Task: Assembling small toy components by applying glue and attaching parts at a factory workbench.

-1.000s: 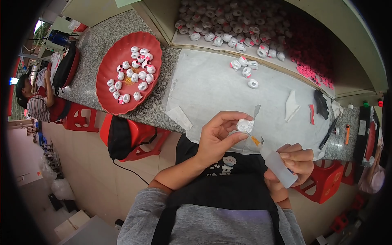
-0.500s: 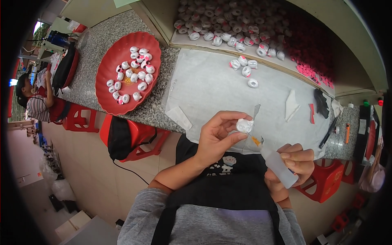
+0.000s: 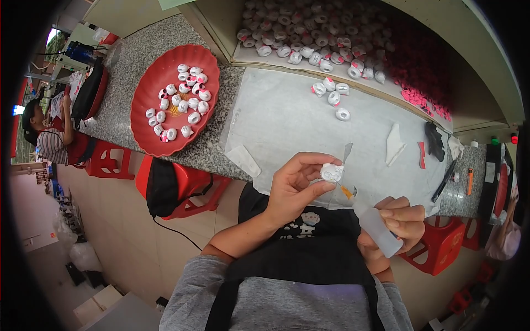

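A worker's two bare hands meet over the white sheet (image 3: 287, 110) near the front edge of a speckled worktop (image 3: 135, 47), a small white piece (image 3: 332, 173) and a squeeze bottle (image 3: 377, 227) brought close together. Little has changed over the past second: both hands keep nearly the same pose, with only a slight dip in view, and the bottle's orange nozzle (image 3: 346, 192) remains aimed at the piece. That steadiness suggests careful work at one spot, apparently still in hand.

The left hand (image 3: 301, 179) pinches the piece narrowly between thumb and forefinger. It sits at the fingertips, on the right of the grip, its lower right side turned toward the nozzle; whether the fine tip touches it cannot be told. The right hand (image 3: 402, 219) wraps its fingers around the frosted bottle, which is tilted, nozzle up and to the left, base down and to the right.

Five similar pieces (image 3: 343, 114) lie on the sheet toward the worktop's back edge, just in front of a heaped shelf (image 3: 287, 66). More rest in a scalloped red tray (image 3: 144, 91) beyond the sheet's left edge.
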A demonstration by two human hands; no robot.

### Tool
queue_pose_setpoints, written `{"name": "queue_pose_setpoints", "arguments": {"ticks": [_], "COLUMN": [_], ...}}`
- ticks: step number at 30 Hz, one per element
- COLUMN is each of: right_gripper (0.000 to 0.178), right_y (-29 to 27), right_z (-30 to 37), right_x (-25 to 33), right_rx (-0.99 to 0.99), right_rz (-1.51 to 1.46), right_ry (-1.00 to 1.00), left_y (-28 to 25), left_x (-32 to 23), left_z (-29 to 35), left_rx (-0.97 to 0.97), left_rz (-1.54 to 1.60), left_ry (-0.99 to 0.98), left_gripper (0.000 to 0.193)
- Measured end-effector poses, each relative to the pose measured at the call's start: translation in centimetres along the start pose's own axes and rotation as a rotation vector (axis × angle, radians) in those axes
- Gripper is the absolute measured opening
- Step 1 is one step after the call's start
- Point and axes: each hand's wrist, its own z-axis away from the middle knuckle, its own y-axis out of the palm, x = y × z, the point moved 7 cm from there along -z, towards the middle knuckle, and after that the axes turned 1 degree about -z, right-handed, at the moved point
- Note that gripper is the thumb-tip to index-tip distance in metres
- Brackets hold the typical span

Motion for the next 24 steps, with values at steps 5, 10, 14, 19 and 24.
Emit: {"name": "queue_pose_setpoints", "arguments": {"ticks": [5, 10, 14, 19, 24], "right_gripper": [0.039, 0.040, 0.040, 0.040, 0.040], "right_y": [0.09, -0.10, -0.18, -0.26, -0.29], "right_z": [-0.09, 0.26, 0.12, 0.29, 0.19], "right_x": [-0.22, -0.16, -0.05, -0.02, -0.12], "right_rx": [0.010, -0.041, -0.064, -0.004, -0.041], "right_rz": [0.003, 0.014, -0.014, 0.032, 0.019], "right_ry": [-0.008, -0.022, -0.048, -0.042, -0.029], "left_y": [0.01, -0.10, 0.02, 0.07, -0.15], "left_x": [0.10, 0.03, 0.11, 0.11, 0.19], "left_z": [-0.16, -0.03, -0.03, 0.02, -0.12], "left_rx": [-0.002, 0.001, 0.003, -0.002, -0.002], "left_rz": [-0.003, -0.013, 0.002, 0.002, -0.005], "left_ry": [-0.006, 0.002, -0.005, -0.007, -0.005], "left_gripper": [0.034, 0.034, 0.033, 0.034, 0.034]}}
